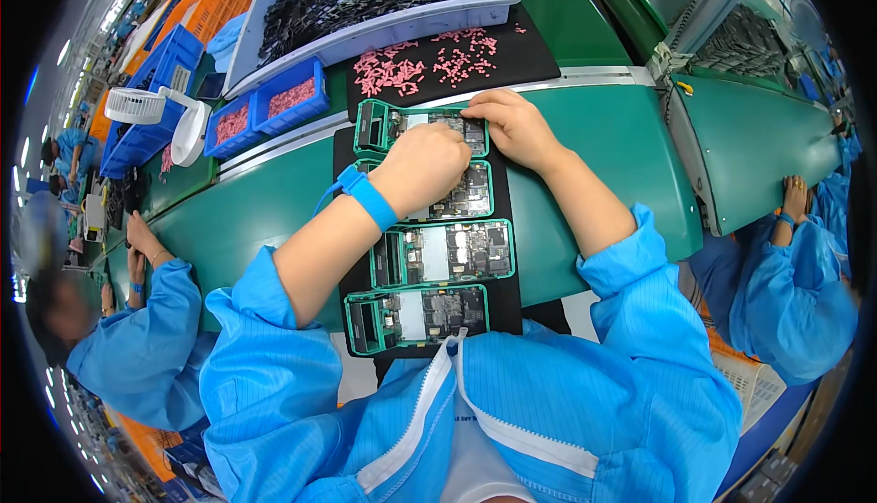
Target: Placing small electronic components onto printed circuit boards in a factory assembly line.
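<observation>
Four-sided green device housings with exposed circuit boards lie in a column on a black mat [349, 160]. At the far end is the farthest housing [370, 128], partly covered by both hands. My left hand [425, 169], wearing a blue wrist strap [367, 200], is closed over its board; the fingertips and anything between them are hidden. Its right end is gripped by my right hand [519, 130], fingers bent at the rim. Under my left hand sits another housing [480, 190], partly covered. Nearer me lie a third housing [448, 254] and the nearest housing [420, 316].
Small pink pieces [388, 71] lie scattered on a dark sheet beyond the housings. Behind stands a large pale bin [384, 23] of black parts. Blue trays [290, 96] hold more pink pieces beside a white fan [137, 105]. Co-workers in blue sleeves sit at both sides.
</observation>
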The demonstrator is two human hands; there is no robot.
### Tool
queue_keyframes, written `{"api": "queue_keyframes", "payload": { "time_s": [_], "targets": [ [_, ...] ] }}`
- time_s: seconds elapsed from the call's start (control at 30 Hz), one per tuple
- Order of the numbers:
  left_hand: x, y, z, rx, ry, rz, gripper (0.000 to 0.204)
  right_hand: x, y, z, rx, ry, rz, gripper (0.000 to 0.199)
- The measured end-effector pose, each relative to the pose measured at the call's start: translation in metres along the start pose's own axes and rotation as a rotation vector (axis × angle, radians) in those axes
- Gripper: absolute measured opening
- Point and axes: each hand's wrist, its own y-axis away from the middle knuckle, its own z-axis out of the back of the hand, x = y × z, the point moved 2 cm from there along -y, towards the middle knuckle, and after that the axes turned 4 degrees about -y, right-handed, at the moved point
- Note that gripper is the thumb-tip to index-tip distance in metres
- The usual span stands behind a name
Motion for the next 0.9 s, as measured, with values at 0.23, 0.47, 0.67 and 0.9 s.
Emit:
{"api": "queue_keyframes", "payload": {
  "time_s": [0.23, 0.47, 0.67, 0.9],
  "targets": [
    [-0.015, -0.001, 0.006, 0.012, -0.2, -0.084, 0.01, 0.001, 0.003, 0.002, 0.005, 0.014, 0.002, 0.033],
    [-0.03, 0.002, 0.003, 0.036, -0.331, -0.116, 0.009, 0.001, 0.007, 0.001, 0.028, 0.017, -0.012, 0.034],
    [-0.035, 0.012, 0.006, 0.013, -0.293, -0.036, 0.009, 0.004, 0.003, 0.003, 0.041, 0.02, -0.02, 0.033],
    [-0.006, 0.026, 0.025, 0.191, 0.179, 0.093, 0.014, -0.004, -0.025, 0.013, -0.179, -0.028, -0.212, 0.019]
  ]
}}
